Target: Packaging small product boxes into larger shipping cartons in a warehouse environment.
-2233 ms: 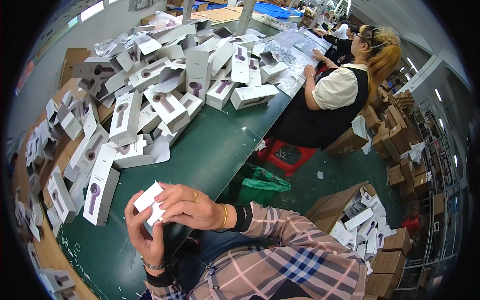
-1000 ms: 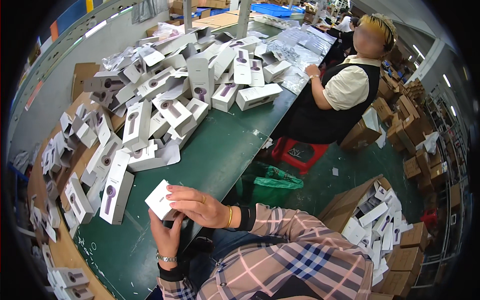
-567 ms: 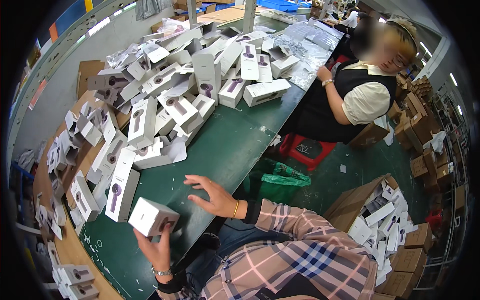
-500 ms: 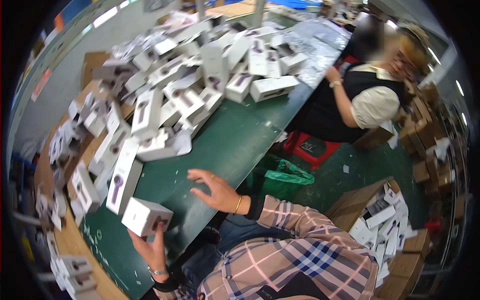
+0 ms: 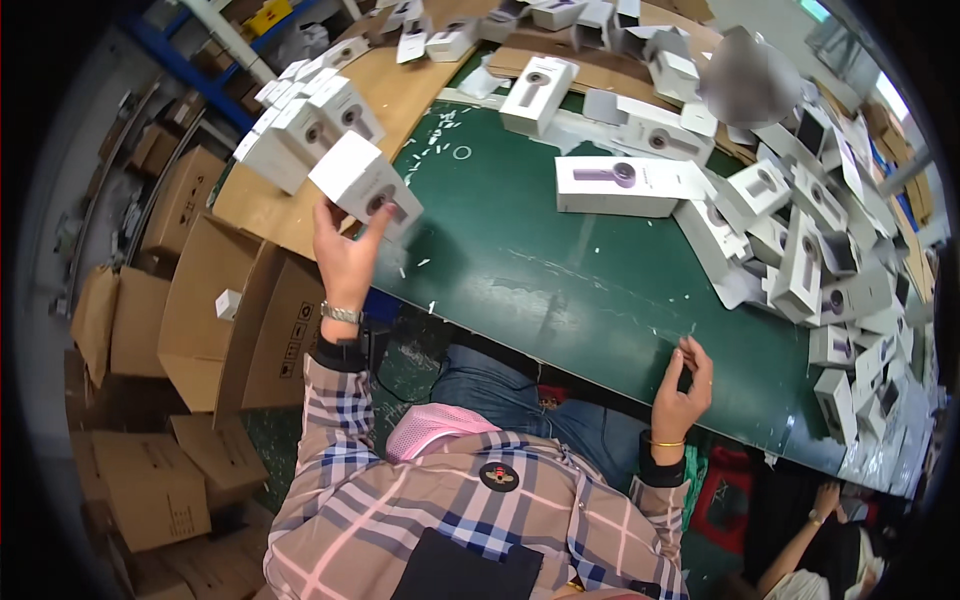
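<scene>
My left hand (image 5: 345, 262) grips a white box (image 5: 350, 172) from below and the side, with the thumb on its printed face. The box is tilted and held above the table's left end, near a group of upright white boxes (image 5: 305, 128). My right hand (image 5: 683, 395) is over the table's front edge, its thumb and fingertips brought together in a pinch. Whatever lies between those fingertips, if anything, is too small to make out. Past the hands, a white box with a purple device picture (image 5: 630, 187) lies flat on the green table (image 5: 520, 270).
Many white boxes, some with raised flaps, are heaped at the right (image 5: 800, 240). Another white box (image 5: 537, 97) stands at the back. Below the left end sits an open carton (image 5: 205, 330), with more cartons (image 5: 140, 485) beyond. A co-worker's arm (image 5: 800, 545) shows at lower right.
My view has swung left, towards the wooden end of the table. My left hand has carried the box over there. My right hand's fingers have gone from spread to pinched.
</scene>
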The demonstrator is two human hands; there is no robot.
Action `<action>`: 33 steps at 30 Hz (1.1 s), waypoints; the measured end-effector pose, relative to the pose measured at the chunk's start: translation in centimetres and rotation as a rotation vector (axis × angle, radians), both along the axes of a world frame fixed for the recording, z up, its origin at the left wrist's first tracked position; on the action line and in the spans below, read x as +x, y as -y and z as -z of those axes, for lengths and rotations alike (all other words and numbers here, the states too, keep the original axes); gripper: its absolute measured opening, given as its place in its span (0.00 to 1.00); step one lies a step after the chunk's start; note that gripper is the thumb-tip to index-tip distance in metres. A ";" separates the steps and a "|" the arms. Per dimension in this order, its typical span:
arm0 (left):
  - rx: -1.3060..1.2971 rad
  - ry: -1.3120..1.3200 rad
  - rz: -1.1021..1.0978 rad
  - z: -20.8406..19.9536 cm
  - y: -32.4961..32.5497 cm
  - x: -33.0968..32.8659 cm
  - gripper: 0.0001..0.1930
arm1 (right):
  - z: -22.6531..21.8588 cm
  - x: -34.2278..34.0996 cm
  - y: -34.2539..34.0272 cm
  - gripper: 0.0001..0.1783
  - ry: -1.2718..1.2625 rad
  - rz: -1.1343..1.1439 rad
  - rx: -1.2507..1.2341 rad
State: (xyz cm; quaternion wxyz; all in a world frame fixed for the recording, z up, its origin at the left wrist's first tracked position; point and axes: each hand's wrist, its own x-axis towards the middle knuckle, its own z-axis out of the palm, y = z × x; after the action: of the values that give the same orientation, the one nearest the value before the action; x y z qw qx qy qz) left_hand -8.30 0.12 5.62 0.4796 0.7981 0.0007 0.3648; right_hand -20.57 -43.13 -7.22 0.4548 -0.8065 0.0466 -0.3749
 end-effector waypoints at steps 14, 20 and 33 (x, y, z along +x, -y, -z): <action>0.212 -0.023 -0.250 5.3 -22.9 24.0 0.40 | -0.7 1.5 0.8 0.10 0.011 0.129 -0.044; 0.373 0.007 -0.091 7.3 -23.6 30.5 0.31 | -1.9 2.6 2.7 0.07 0.077 0.102 -0.198; 0.417 -0.197 -0.273 6.5 -7.7 24.4 0.42 | 0.8 4.4 7.6 0.05 0.151 0.175 -0.255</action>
State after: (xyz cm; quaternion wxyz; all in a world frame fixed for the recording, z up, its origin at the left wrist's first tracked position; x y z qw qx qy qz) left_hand 16.07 7.84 -0.88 0.2489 0.9037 0.0798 0.3390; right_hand -16.15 -50.70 -8.03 0.3164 -0.8201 0.0344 -0.4755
